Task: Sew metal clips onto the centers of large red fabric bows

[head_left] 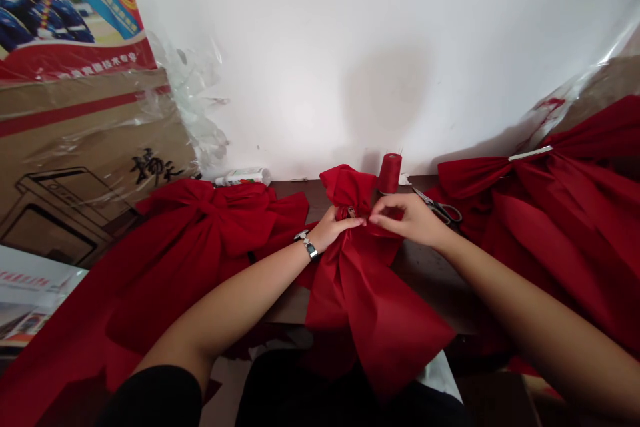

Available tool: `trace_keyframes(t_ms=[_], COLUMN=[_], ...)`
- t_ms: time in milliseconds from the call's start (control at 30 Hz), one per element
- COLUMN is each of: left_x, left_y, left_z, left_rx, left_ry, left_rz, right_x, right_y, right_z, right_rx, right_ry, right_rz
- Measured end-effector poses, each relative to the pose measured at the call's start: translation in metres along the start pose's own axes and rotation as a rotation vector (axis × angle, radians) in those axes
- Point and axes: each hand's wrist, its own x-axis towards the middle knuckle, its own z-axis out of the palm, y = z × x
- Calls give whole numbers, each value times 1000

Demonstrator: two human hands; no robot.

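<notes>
A black sleeve (pixel 155 393) is seen nearest; ahead of it, a red bow (pixel 367 280) is held over the table (pixel 427 273). Its gathered middle is gripped by the left hand (pixel 331 228). The thumb and forefinger of the right hand (pixel 414 219) are set close together beside it; whether thread is pinched cannot be told. The gathering looks done, the fastening probably unfinished; a seemingly finished bow (pixel 213 217) is laid leftward.

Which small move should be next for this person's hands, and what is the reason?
Perhaps move the right hand slightly inward to where the held red cloth is gathered: the left hand grips it there, while the right hand is curled close beside.
</notes>
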Motion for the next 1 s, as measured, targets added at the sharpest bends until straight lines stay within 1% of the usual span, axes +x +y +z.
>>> trace_keyframes(t_ms=[33, 67, 167, 300, 400, 500, 600, 733, 800, 900, 1000], left_x=[1, 1, 4, 6, 6, 4, 3, 2, 2, 1, 0], left_y=[0, -1, -2, -2, -1, -1, 0, 2, 2, 3, 2], left_z=[0, -1, -1, -1, 0, 0, 1, 2, 2, 3, 3], left_rx=[23, 53, 170, 261, 322, 347, 294, 286, 286, 301, 340], left_ry=[18, 36, 71, 59, 53, 62, 64, 96, 75, 44, 61], left_rz=[3, 9, 43, 79, 98, 92, 94, 108, 106, 106, 96], right_x=[0, 0, -2, -3, 0, 3, 5, 6, 6, 6, 5], right_y=[1, 3, 5, 7, 10, 13, 14, 10, 8, 8, 13], right_z=[3, 7, 20, 29, 30, 28, 23, 10, 4, -1, 4], right_rx=[24, 59, 175, 261, 405, 543, 535, 441, 406, 381, 334], right_ry=[-61, -92, -52, 25, 28, 2, -23, -125, -172, -175, -185], right_rz=[31, 58, 108, 164, 213, 270, 296, 319, 336, 352, 333])
